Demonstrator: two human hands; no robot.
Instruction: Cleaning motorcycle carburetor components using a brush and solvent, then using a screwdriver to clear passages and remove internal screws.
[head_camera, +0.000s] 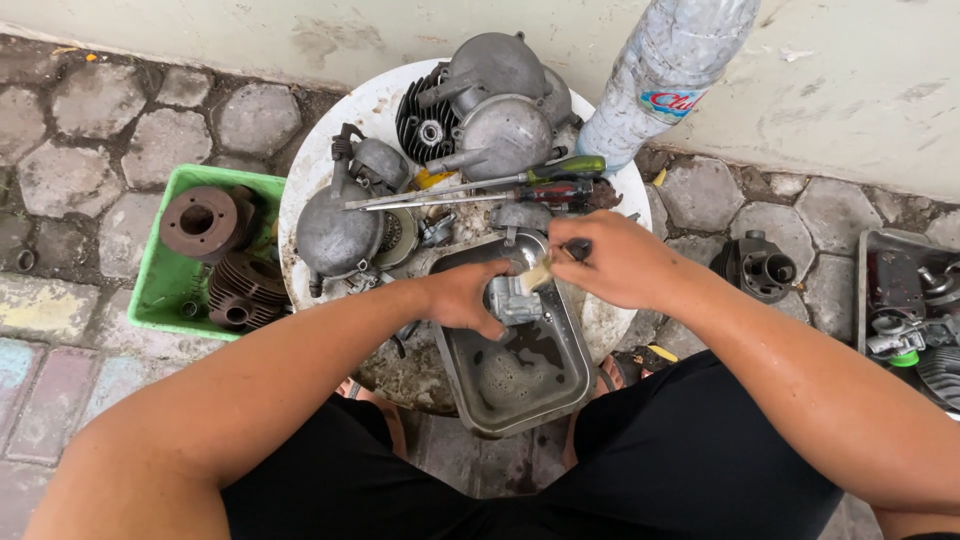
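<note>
A round white table (312, 170), stained and grimy, fills the middle of the frame on a floor of hexagonal paving stones (90, 130). At its upper middle sits a grey engine casing with dark cooling fins (490, 105), and at its left edge lies a second rounded grey engine cover (335, 235). A clear plastic bottle (665, 70) stands at the table's upper right, leaning toward the top of the frame. Left of the table, a green plastic crate (165, 290) holds rusty finned cylinders (240, 290). At the lower middle, a rectangular metal tray (560, 385) with dark, foamy liquid in it rests on the table's near edge, above the person's black shorts. A second tray of metal parts (905, 300) shows at the right edge, and a dark cylinder part (758, 265) lies on the paving between it and the table. Two screwdrivers (480, 190), one with a green handle and one with a red and dark handle, lie across the table just above the hands. The left hand (462, 297) is clenched around a small grey carburetor (512, 300), held over the upper end of the tray. The right hand (620, 262) grips a small brush (538, 275), whose pale bristles touch the carburetor's top.
</note>
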